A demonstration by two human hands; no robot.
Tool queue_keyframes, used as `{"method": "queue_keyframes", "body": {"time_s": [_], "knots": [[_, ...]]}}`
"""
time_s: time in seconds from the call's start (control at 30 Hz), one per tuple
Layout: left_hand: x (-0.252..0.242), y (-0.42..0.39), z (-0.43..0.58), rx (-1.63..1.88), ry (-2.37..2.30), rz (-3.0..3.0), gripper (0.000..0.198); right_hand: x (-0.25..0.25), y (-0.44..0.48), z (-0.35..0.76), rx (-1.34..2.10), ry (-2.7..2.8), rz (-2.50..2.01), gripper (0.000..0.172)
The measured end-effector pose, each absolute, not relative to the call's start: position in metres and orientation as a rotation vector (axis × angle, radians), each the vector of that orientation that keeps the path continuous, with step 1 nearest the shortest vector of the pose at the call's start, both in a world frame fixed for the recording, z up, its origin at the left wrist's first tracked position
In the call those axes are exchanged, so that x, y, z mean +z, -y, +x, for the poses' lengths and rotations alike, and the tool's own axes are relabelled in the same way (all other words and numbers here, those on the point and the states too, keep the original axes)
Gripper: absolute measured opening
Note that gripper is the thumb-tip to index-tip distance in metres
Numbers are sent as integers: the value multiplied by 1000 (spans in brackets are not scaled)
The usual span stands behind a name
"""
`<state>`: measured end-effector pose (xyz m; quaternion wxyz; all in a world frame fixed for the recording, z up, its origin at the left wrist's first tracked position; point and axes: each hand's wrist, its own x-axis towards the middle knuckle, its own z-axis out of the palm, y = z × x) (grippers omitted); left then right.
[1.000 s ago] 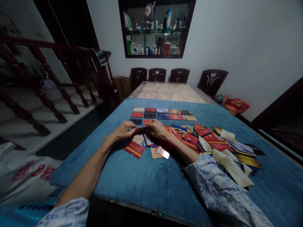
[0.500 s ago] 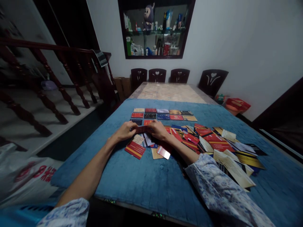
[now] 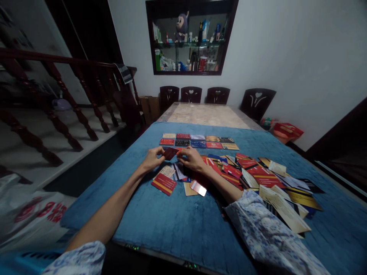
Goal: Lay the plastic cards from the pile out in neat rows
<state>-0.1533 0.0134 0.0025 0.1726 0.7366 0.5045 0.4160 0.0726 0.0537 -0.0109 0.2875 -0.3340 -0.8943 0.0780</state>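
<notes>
Between my hands a dark red card (image 3: 170,153) is held up, tilted, above the table. My left hand (image 3: 153,159) pinches its left end. My right hand (image 3: 191,157) has its thumb and fingers closed at the card's right edge. Just beyond, cards lie in neat rows, among them a black card (image 3: 182,143) and a red card (image 3: 213,145); the nearest row is partly hidden by my hands. Below my hands lie a loose red card with a gold stripe (image 3: 164,184), a striped white card (image 3: 178,172) and a shiny pinkish card (image 3: 200,187).
A large heap of mixed cards and paper sleeves (image 3: 260,172) spreads over the right of the blue tablecloth (image 3: 160,217). Dark chairs (image 3: 191,94) stand at the far end. To the left are a wooden railing (image 3: 57,59) and a white plastic bag (image 3: 31,214).
The dark red card has turned from nearly edge-on to showing its face, tilted up at the right. My hands stay in about the same place; the view has shifted slightly.
</notes>
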Motion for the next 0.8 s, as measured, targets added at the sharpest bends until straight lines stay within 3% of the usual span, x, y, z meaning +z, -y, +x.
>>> {"method": "queue_keyframes", "body": {"time_s": [0.47, 0.8], "knots": [[-15, -20, -139, 1276, -1094, 1668, 40, -18, -52, 68, 269, 2382, -798, 14], [-11, -22, -145, 1271, -1122, 1692, 21, -18, -55, 70, 195, 2330, -846, 11]]}}
